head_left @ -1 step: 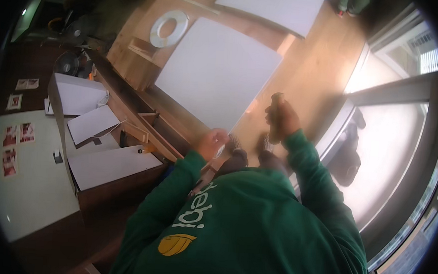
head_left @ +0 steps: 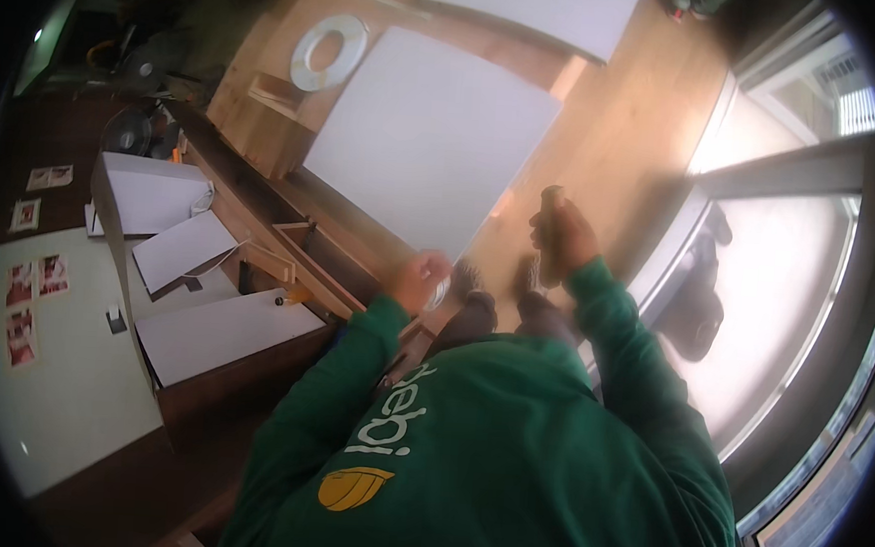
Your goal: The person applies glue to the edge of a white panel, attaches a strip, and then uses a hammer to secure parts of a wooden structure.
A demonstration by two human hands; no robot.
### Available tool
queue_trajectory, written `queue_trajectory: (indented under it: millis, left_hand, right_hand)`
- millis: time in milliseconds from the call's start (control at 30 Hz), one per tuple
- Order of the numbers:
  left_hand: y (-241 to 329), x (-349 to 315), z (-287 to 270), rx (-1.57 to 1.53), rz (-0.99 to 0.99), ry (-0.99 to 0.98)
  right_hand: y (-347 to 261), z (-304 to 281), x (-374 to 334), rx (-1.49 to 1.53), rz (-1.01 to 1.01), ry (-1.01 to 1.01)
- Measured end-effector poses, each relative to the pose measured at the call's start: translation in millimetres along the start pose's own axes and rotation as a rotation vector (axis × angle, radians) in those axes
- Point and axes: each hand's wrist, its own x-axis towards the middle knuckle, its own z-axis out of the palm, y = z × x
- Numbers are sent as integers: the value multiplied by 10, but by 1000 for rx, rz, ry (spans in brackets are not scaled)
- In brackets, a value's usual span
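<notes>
The large square white board (head_left: pixel 431 138) lies flat on the pale wooden bench (head_left: pixel 616 134), one corner pointing toward the person. The left hand (head_left: pixel 419 277) is curled closed at that near corner, touching the board's edge; whether the fingers pinch the corner itself cannot be told. The right hand (head_left: pixel 558 239) sits off the board's right edge, on bare wood, wrapped in a fist around a small dark upright object (head_left: pixel 550 202) whose top pokes out above the knuckles. Between the two hands is a short gap of open bench, and both green sleeves (head_left: pixel 615 315) come up from the lower edge.

To the right of the board the bench runs clear up to a bright window frame (head_left: pixel 774 179), which leaves the widest free strip for moving. Beyond the board's far edge, a second white rectangular panel (head_left: pixel 534 9) lies near it but apart. Off the board's upper left corner rests a flat white ring (head_left: pixel 329 51), just beside a small pale wooden block (head_left: pixel 273 93).

The bench's left edge drops to a darker, lower level, where several white sheets (head_left: pixel 219 330) and an open white box (head_left: pixel 152 196) crowd together. Further left, small photo prints (head_left: pixel 27 294) lie on a pale green surface (head_left: pixel 58 421).
</notes>
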Motion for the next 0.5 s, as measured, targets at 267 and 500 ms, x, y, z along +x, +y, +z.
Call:
queue_trajectory:
  millis: [267,500]
  left_hand:
    - [-181,1835,21,552,627,258]
    - [-25,3574,13,726,906,479]
  right_hand:
    - [1190,-233,519,-399,64,56]
    - [1730,-3,988,-655,16,179]
